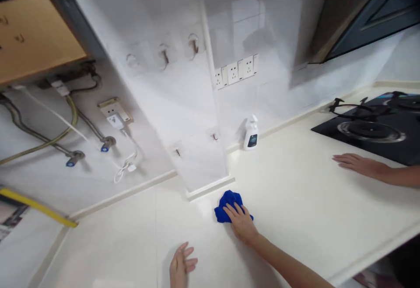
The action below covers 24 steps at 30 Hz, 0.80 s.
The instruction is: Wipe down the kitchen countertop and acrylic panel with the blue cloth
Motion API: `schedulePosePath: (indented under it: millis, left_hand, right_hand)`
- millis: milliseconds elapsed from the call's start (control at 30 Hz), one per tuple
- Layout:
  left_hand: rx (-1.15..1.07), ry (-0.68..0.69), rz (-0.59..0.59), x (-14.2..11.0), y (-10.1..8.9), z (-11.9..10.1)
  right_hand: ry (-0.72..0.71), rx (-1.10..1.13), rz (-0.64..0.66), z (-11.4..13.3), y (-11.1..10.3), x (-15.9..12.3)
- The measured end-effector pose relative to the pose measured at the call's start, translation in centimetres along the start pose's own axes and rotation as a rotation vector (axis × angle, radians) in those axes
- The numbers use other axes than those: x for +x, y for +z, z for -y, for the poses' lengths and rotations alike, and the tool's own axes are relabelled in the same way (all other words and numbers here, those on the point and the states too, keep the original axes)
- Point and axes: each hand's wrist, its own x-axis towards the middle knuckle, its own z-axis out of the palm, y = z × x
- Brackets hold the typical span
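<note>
My right hand lies palm down on a crumpled blue microfibre cloth, pressing it against the cream countertop near the wall corner. A short way to its left, my left hand is open with spread fingers. It holds nothing and hangs just over the counter near the bottom of the view. At the right, another person's hand rests flat on the counter beside the black gas hob.
A white spray bottle stands against the tiled wall. A white wall socket strip and small metal hooks sit above it. Braided hoses and valves run along the left wall under a wooden cabinet.
</note>
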Motion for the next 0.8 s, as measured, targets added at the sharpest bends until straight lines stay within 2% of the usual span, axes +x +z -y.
schedulePosePath:
  millis: [67, 167, 367, 467, 567, 667, 800]
  left_hand:
    - [-0.033, 0.002, -0.015, -0.8, -1.0, 0.9]
    - [-0.088, 0.047, -0.045, -0.9, -1.2, 1.2]
    - [0.06, 0.162, -0.013, 0.2, -0.4, 1.8]
    - [0.143, 0.217, 0.024, 0.2, -0.2, 2.6]
    - [0.23, 0.286, 0.034, 0.1, 0.1, 3.2]
    - [0.304, 0.334, 0.043, 0.1, 0.1, 3.6]
    - [0.39, 0.381, 0.073, 0.1, -0.1, 4.0]
  right_hand:
    - [0.001, -0.048, 0.017, 0.8, -0.4, -1.6]
    - [0.016, -0.1, 0.048, 1.6, -1.2, -3.0]
    - [0.044, -0.17, 0.12, 2.1, -3.1, -1.9]
    - [0.114, -0.207, 0.121, 3.7, -2.7, -1.7]
    - [0.156, -0.222, 0.113, 6.3, -1.4, -2.6]
    - [0.117, -0.111, 0.115, 8.0, -0.3, -3.9]
    - [0.075, 0.129, 0.126, 6.8, -0.9, -4.2]
